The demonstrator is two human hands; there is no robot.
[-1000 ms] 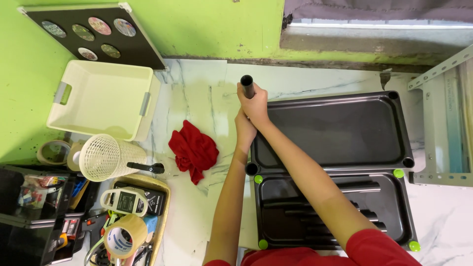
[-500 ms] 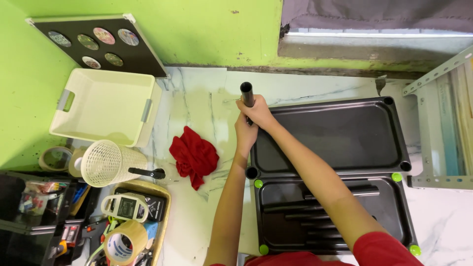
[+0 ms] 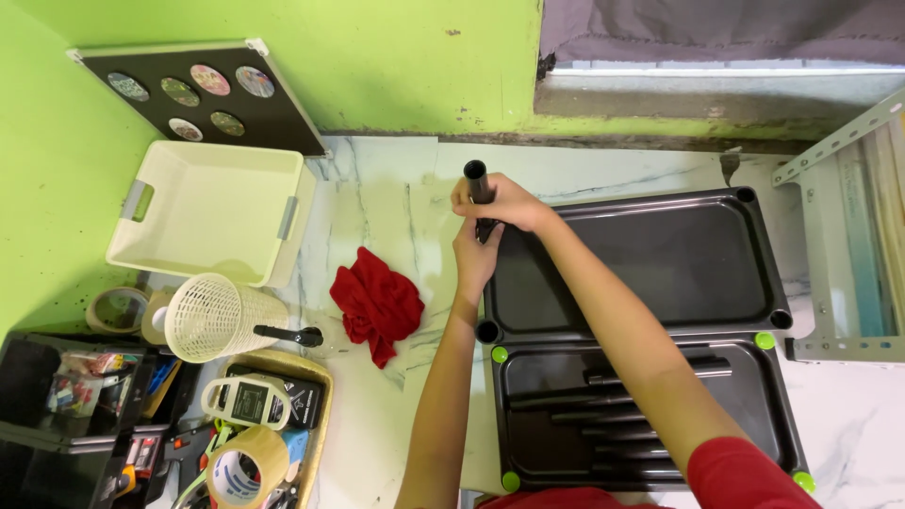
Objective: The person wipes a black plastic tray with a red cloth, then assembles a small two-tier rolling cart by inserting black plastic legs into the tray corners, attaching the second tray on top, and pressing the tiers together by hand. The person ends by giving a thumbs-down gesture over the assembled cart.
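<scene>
Both hands close around a black tube [image 3: 477, 184] standing upright at the far left corner of the upper black tray [image 3: 650, 259] — the right hand [image 3: 504, 203] wraps it near the open top, the left hand [image 3: 474, 256] grips it just below. A second black tray [image 3: 650, 415], nearer the person, holds more black tubes [image 3: 641, 396] lying flat and has green caps at its corners. To the left on the marble floor lie a red cloth [image 3: 377, 303], a cream bin [image 3: 207, 212] and a white mesh basket [image 3: 219, 319] — a black board with round coloured discs [image 3: 203, 94] leans on the green wall.

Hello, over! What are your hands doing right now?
Both hands on black tube: right hand grips near top, left hand lower. Tube upright at corner of upper black tray. Red cloth beside, apart.
</scene>
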